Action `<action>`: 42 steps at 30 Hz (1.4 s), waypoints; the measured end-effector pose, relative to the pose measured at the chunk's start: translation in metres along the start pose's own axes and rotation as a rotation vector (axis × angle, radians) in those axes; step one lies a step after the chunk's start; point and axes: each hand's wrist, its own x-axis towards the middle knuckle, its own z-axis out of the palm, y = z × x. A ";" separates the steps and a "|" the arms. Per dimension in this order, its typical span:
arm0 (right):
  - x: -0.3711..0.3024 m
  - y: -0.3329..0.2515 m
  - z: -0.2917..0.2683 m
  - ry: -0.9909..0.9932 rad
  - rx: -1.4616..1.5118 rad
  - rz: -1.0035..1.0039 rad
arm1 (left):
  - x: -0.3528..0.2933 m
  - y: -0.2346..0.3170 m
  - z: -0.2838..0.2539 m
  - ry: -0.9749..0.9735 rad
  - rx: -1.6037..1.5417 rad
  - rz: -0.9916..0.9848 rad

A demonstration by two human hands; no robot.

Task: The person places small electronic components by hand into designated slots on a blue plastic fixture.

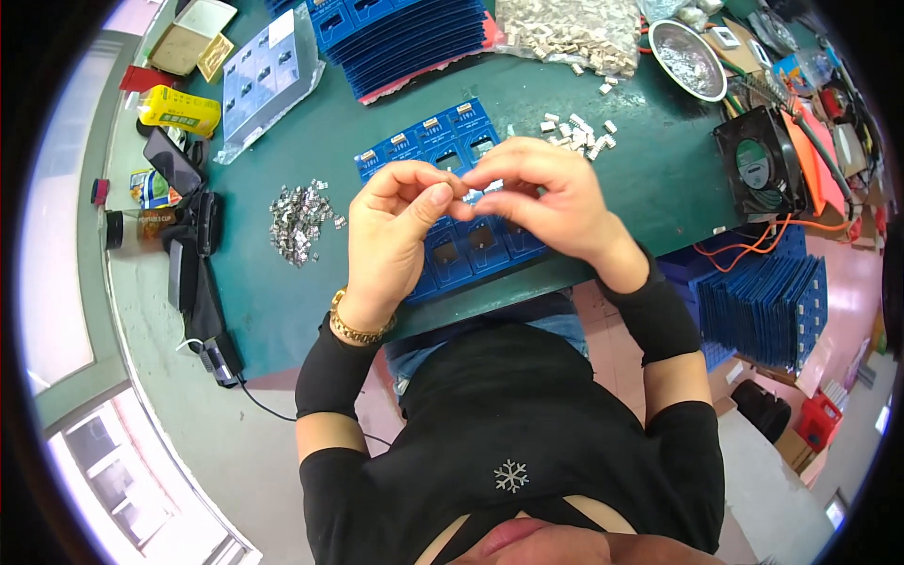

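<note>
My left hand (400, 221) and my right hand (546, 193) meet fingertip to fingertip above a blue circuit board panel (450, 264). Thumb and fingers are pinched together on each hand. Whatever lies between them is too small and too covered to name. The panel lies flat near the table's front edge, with rows of square cutouts and small pale connectors along its far edge; my hands hide its middle. Left of it is a heap of small silvery metal parts (299, 221). Loose white connectors (579, 135) are scattered beyond my right hand.
Stacked blue panels (405, 47) and a bag of white connectors (570, 33) stand at the back of the green table. A metal bowl (687, 61) and a black fan (761, 165) are right. A yellow bottle (181, 110) and wrapped panels (268, 80) lie left.
</note>
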 end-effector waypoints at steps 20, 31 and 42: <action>-0.024 -0.021 0.049 0.094 0.672 0.418 | -0.032 -0.018 -0.008 0.014 -0.002 0.215; -0.003 -0.045 0.036 -0.158 -0.178 0.007 | -0.047 0.020 -0.010 -0.008 0.548 0.191; -0.040 -0.040 0.068 0.066 0.260 0.246 | -0.060 -0.016 -0.026 0.019 0.366 0.306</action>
